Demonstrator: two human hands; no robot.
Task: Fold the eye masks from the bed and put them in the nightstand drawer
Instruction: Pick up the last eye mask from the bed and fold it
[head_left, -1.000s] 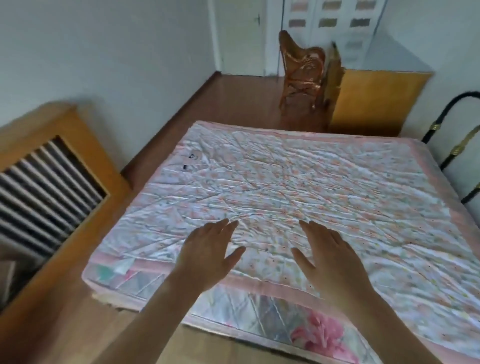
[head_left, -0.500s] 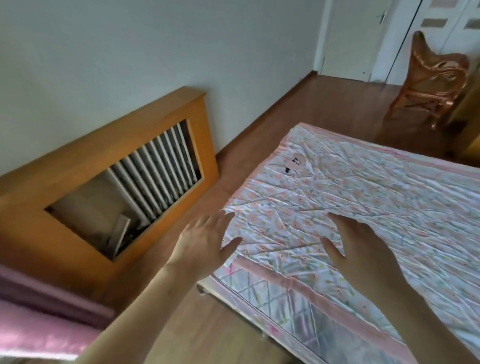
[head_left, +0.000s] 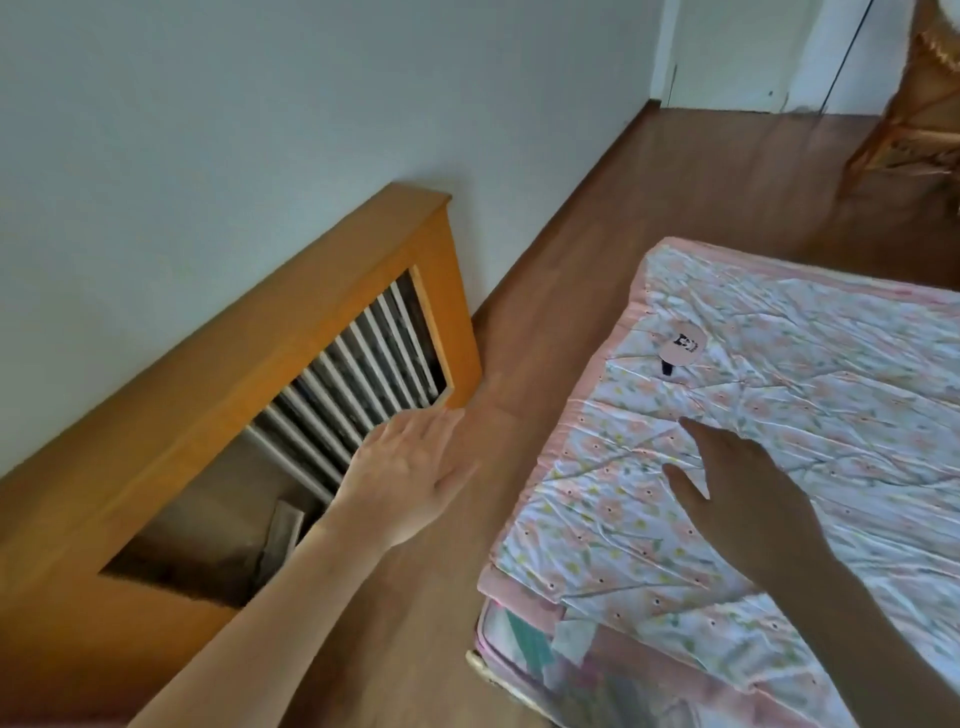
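A small pink eye mask (head_left: 681, 347) with a dark printed figure and a dark strap end lies on the flowered quilt of the bed (head_left: 831, 426), near the bed's far left corner. My left hand (head_left: 410, 470) hovers flat over the wooden floor, left of the bed, fingers spread and holding nothing. My right hand (head_left: 737, 483) hangs over the quilt's left edge, fingers apart and holding nothing, a short way nearer to me than the mask. No nightstand or drawer is in view.
A wooden radiator cover (head_left: 234, 415) with white slats stands against the left wall. Wooden floor (head_left: 545, 322) runs between it and the bed. A wicker chair (head_left: 914, 114) stands at the far right, near a white door.
My view has swung left, so the radiator cover fills more of the frame. My left hand has passed from over the quilt's edge to over the floor. My right hand stays over the quilt.
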